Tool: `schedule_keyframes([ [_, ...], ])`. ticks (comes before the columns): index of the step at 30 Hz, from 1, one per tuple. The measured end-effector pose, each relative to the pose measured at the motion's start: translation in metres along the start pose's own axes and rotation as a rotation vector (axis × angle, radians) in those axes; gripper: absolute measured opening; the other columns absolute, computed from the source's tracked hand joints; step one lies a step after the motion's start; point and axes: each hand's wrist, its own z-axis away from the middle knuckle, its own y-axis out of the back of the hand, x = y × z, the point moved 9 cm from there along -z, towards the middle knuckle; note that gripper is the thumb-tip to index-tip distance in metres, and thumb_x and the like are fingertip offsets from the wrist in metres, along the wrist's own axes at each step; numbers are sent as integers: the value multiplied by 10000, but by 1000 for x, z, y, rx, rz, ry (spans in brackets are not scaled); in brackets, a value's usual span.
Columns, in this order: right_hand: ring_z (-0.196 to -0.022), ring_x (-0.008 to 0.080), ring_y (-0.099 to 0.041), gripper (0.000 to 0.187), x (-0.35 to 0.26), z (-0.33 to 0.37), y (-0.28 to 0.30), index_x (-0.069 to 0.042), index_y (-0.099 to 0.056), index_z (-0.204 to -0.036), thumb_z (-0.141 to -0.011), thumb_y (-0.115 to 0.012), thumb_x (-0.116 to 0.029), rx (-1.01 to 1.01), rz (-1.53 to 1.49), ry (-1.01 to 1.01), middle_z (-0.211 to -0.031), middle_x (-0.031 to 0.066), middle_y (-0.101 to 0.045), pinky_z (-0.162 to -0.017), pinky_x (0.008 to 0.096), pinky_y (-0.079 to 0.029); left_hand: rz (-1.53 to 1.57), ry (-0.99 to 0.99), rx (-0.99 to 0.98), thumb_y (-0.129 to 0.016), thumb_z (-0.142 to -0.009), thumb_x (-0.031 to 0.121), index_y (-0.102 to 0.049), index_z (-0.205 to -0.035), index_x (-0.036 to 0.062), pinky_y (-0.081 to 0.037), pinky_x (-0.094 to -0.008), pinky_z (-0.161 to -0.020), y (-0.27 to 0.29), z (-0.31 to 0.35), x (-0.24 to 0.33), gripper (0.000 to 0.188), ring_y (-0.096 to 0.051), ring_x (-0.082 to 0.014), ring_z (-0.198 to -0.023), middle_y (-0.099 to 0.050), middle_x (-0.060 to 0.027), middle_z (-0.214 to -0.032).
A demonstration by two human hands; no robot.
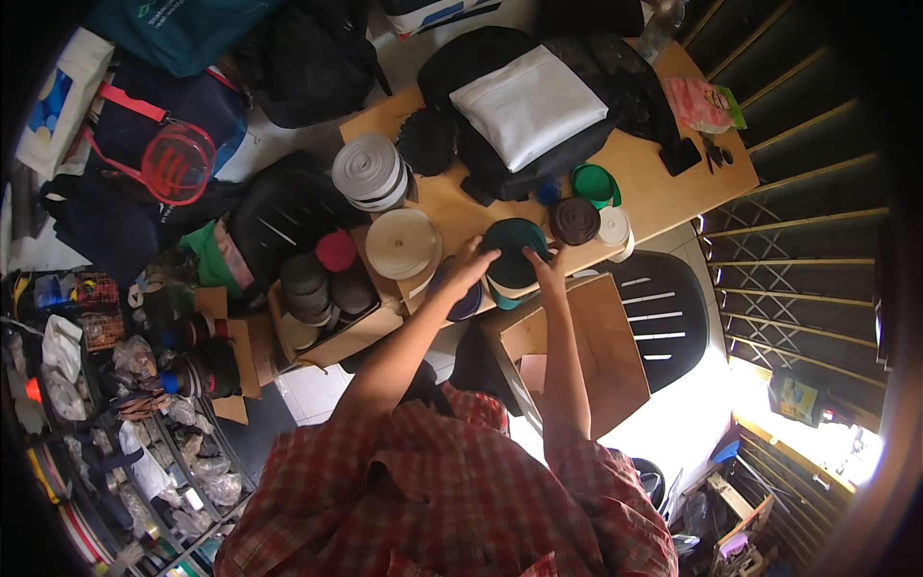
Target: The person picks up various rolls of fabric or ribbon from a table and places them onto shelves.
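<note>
My left hand and my right hand grip a dark green webbing roll from its two sides, near the front edge of the wooden table. Part of a navy roll shows under my left wrist. Left of that hand lies a cream webbing roll, with a stack of grey-white rolls behind it. To the right of the green roll are a dark brown roll, a small white roll and a bright green roll.
An open cardboard box stands below my right forearm, beside a black chair. Another box at left holds dark and pink rolls. A white pouch lies on a black bag at the back. Crowded shelves line the lower left.
</note>
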Motion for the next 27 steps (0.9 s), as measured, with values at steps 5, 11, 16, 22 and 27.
schedule_keyframes([
  [5,-910,192,-599,549,-162,27,24,31,-456,-1199,-771,-765,-122,-230,-177,64,-1027,128,-603,-800,294,-492,308,-152,-24,-633,-881,153,-451,-1250,10,-423,-288,-871,20,59,75,436,-560,-162,-947,-590,-75,-1002],
  [11,-945,167,-572,510,-345,82,26,24,-471,-1181,-766,-748,-79,-303,-136,425,-1024,112,-597,-843,277,-450,516,-674,-35,-564,-938,119,-362,-1203,20,-442,-287,-828,55,150,179,348,-519,-113,-967,-516,-64,-1119],
  [16,-1000,165,-525,541,-389,148,-19,-4,-439,-1218,-792,-740,-149,-401,-470,517,-1081,101,-557,-919,298,-396,347,-788,238,-442,-999,331,-235,-1427,20,-324,-337,-1027,110,231,197,567,-446,-210,-1206,-460,-130,-1304],
  [22,-1032,158,-496,463,-390,276,-116,-43,-407,-1158,-811,-708,-93,-854,-564,327,-1101,101,-531,-941,308,-374,729,-786,667,-260,-1030,408,-371,-1370,-2,-355,-321,-1021,208,349,158,544,-472,-201,-1194,-477,-133,-1307],
  [27,-981,129,-551,472,-391,370,-160,-5,-493,-1140,-762,-768,-68,-1137,-193,477,-1023,68,-586,-866,270,-444,202,-829,868,-398,-986,178,-550,-1208,-16,-422,-308,-919,250,470,123,332,-568,-196,-1034,-605,-131,-1132],
])
